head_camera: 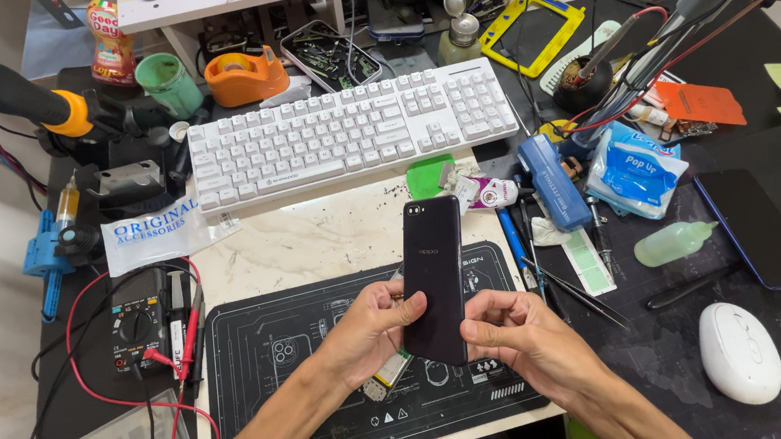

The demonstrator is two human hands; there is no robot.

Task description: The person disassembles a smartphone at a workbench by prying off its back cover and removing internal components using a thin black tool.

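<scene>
Head view looks down on both my hands holding a black phone [434, 275] upright above the dark work mat [303, 353], its back cover facing me. My left hand [368, 326] closes its grip on the phone's left edge, thumb pressed against the back near the middle. My right hand [514, 332] holds the lower right edge, thumb lying across the back cover. The mat lies on a pale desk [313, 241]. Beyond the phone sits a white keyboard [351, 131], set at a slant. A white mouse [740, 352] rests well to my right, and a multimeter [139, 320] with red leads lies to my left beside the mat.
</scene>
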